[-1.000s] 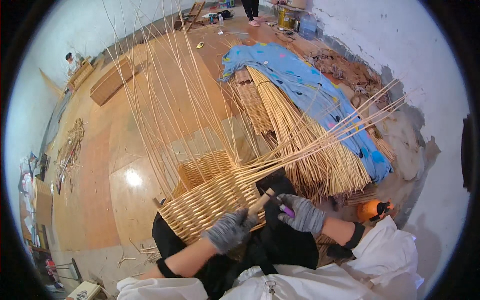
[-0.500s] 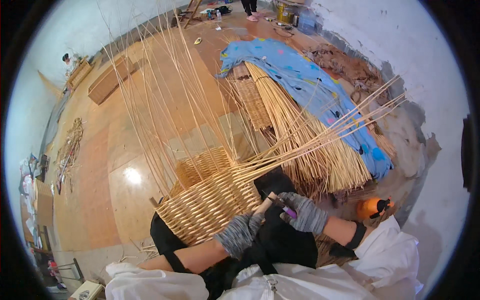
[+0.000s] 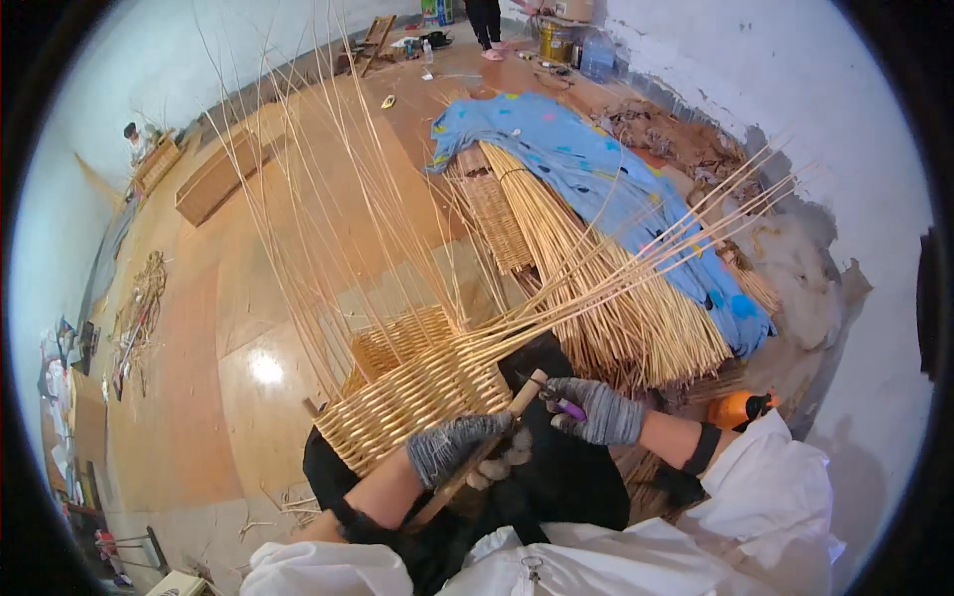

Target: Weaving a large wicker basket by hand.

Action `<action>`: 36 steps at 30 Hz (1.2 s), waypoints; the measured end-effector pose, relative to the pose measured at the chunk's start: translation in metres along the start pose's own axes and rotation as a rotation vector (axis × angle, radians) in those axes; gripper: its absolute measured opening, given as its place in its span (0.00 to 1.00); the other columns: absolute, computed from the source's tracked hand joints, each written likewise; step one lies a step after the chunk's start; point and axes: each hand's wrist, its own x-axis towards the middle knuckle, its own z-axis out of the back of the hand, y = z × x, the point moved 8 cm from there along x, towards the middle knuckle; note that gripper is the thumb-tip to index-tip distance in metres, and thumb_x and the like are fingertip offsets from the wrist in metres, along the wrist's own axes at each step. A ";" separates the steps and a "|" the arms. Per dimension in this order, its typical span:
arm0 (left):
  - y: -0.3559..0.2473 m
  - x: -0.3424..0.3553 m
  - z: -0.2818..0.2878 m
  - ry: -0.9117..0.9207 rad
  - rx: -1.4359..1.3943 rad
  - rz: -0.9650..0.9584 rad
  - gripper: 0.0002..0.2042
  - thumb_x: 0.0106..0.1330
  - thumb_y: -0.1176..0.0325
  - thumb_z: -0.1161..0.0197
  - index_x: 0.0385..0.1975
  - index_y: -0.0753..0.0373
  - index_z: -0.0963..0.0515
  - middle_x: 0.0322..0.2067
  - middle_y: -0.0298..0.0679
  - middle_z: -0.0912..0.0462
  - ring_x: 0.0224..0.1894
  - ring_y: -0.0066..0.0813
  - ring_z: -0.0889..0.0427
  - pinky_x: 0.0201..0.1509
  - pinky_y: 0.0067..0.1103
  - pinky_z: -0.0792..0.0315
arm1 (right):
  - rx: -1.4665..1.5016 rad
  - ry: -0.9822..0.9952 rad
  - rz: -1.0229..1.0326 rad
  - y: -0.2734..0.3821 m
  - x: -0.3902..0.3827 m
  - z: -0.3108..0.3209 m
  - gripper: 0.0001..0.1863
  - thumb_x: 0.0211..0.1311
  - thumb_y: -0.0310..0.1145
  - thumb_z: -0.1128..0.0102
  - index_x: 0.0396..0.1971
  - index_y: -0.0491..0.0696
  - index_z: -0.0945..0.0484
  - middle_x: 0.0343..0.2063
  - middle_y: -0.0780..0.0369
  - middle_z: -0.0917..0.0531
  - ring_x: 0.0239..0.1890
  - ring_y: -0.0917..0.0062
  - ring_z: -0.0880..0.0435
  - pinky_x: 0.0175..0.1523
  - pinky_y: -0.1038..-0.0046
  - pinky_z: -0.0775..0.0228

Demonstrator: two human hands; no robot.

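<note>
Head view: left hand (image 3: 449,449) gripping one wooden stick (image 3: 525,394) above the lap (image 3: 574,479), right hand (image 3: 604,413) clasping one purple-handled tool (image 3: 569,408).
The two hands are apart; I can't make out the tool's tip. The left hand hides the stick's middle; one woven basket (image 3: 412,402) sits just left, partly covered.

One left hand (image 3: 452,447), one right hand (image 3: 604,412); one stick (image 3: 527,393), one purple tool (image 3: 570,408); one near basket (image 3: 417,412), two far baskets (image 3: 219,179); one blue cloth (image 3: 596,169); one orange bottle (image 3: 735,409); two other people (image 3: 484,22).
</note>
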 end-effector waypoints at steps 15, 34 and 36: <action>-0.029 0.010 0.046 -0.680 1.449 -0.735 0.14 0.58 0.62 0.53 0.38 0.65 0.39 0.28 0.41 0.32 0.15 0.30 0.31 0.16 0.24 0.37 | -0.512 -0.030 0.048 0.013 0.009 -0.004 0.21 0.45 0.29 0.44 0.43 0.43 0.34 0.34 0.58 0.26 0.36 0.70 0.27 0.42 0.74 0.34; 0.011 0.014 0.028 0.113 -0.114 0.086 0.16 0.57 0.47 0.52 0.24 0.54 0.35 0.10 0.25 0.44 0.07 0.14 0.45 0.09 0.12 0.43 | -0.169 -0.034 -0.066 -0.034 0.016 -0.001 0.20 0.43 0.29 0.43 0.40 0.43 0.32 0.32 0.56 0.25 0.33 0.68 0.26 0.40 0.76 0.33; -0.005 0.017 0.048 -0.212 -0.019 -0.116 0.13 0.58 0.52 0.51 0.29 0.56 0.35 0.09 0.28 0.39 0.09 0.22 0.38 0.12 0.20 0.38 | -0.572 -0.015 -0.121 0.005 0.023 -0.003 0.18 0.43 0.29 0.43 0.38 0.43 0.31 0.29 0.57 0.25 0.31 0.67 0.26 0.38 0.75 0.33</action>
